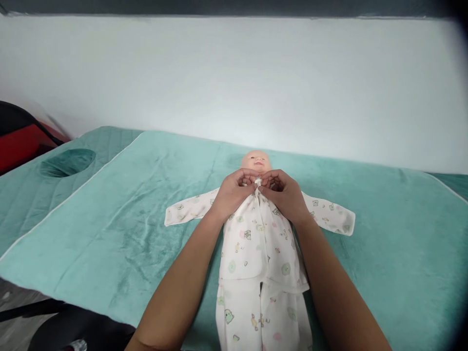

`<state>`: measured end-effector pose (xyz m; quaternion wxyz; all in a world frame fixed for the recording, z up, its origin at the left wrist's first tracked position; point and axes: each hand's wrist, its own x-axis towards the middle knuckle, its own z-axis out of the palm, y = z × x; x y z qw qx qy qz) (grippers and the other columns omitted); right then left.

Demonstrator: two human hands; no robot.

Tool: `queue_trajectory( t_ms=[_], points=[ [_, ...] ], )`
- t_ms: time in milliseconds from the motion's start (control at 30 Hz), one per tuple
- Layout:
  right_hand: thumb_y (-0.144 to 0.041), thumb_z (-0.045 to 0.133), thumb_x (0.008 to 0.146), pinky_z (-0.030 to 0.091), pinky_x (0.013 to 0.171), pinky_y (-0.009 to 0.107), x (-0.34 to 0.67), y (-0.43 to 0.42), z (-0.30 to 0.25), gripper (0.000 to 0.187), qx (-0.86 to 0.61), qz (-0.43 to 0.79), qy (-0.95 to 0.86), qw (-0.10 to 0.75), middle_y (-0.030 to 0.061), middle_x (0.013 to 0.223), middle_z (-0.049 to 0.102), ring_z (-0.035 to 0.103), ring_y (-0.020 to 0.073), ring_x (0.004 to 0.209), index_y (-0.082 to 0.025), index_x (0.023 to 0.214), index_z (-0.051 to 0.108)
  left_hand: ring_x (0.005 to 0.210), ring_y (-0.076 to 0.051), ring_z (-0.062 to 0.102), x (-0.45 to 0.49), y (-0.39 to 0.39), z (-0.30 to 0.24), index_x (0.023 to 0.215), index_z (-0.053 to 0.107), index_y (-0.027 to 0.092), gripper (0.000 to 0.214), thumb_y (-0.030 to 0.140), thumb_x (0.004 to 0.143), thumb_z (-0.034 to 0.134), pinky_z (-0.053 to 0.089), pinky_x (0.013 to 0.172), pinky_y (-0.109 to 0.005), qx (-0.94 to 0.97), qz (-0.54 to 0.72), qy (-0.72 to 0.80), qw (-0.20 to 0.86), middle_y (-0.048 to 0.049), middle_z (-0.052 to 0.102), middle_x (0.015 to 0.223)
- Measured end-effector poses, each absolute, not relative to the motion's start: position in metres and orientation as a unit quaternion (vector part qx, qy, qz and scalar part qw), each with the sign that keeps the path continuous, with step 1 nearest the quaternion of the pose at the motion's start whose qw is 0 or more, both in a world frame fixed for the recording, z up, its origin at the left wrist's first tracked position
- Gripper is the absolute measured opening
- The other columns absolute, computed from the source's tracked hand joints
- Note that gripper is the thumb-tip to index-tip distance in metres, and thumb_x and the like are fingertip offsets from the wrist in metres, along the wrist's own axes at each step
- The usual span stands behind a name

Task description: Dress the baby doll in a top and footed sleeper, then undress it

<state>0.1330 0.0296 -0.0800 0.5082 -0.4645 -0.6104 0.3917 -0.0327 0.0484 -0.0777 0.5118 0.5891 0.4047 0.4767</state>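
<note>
A baby doll [256, 158] lies on its back, its head toward the wall. It wears a white printed baby shirt [243, 243] with both sleeves spread out sideways, and matching printed trousers [241, 317]. At the neckline, my left hand [237, 187] pinches the left front edge of the shirt. Opposite it, my right hand [281, 190] pinches the right front edge, the fingertips of both hands almost meeting below the doll's chin. Below the hands the two shirt fronts lie together down the middle. Whatever fastening sits between the fingertips is mostly hidden.
A green cloth [127, 219] covers the padded bed, which has a face hole [69, 162] at the left. Behind stands a white wall [234, 83]. A red and black object [22, 141] is at the far left, and a black seat [76, 329] at the lower left.
</note>
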Motion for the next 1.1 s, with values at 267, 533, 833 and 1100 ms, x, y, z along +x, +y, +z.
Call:
queue_trajectory(
  t_ms=[267,533,833,1100],
  points=[
    [-0.03,0.07,0.078,0.043,0.067,0.027,0.133,0.031,-0.0814,0.018,-0.471,0.386,-0.606,0.511,-0.0006,0.085,0.061,0.052,0.0125,0.072,-0.022,0.093,0.066,0.083,-0.013,0.058,-0.037,0.0502,-0.0768,0.096,0.069,0.018,0.023,0.021,0.073,0.072,0.044,0.08,-0.026,0.567,0.473,0.386,0.553,-0.0026,0.065,0.09],
    [-0.031,0.073,0.078,0.047,0.075,0.029,0.1353,0.0323,-0.0828,0.018,-0.463,0.404,-0.598,0.516,0.0012,0.089,0.066,0.058,0.0152,0.08,-0.023,0.093,0.069,0.084,-0.012,0.058,-0.0379,0.0505,-0.0772,0.094,0.066,0.018,0.023,0.019,0.072,0.071,0.044,0.078,-0.025,0.577,0.467,0.376,0.555,-0.0019,0.064,0.091],
    [-0.029,0.075,0.075,0.048,0.074,0.029,0.1349,0.0363,-0.0869,0.015,-0.455,0.41,-0.579,0.538,0.0004,0.084,0.067,0.059,0.0146,0.077,-0.021,0.086,0.068,0.082,-0.011,0.055,-0.0368,0.0452,-0.0732,0.101,0.063,0.019,0.02,0.022,0.082,0.06,0.043,0.075,-0.024,0.672,0.425,0.395,0.461,-0.0012,0.062,0.092],
    [-0.026,0.076,0.073,0.047,0.069,0.028,0.1346,0.0397,-0.0901,0.016,-0.448,0.425,-0.554,0.558,-0.0004,0.079,0.066,0.058,0.0134,0.073,-0.021,0.084,0.066,0.084,-0.013,0.055,-0.0381,0.0439,-0.074,0.097,0.063,0.02,0.013,0.022,0.085,0.058,0.043,0.076,-0.025,0.702,0.433,0.403,0.397,-0.0023,0.062,0.098]
  ],
)
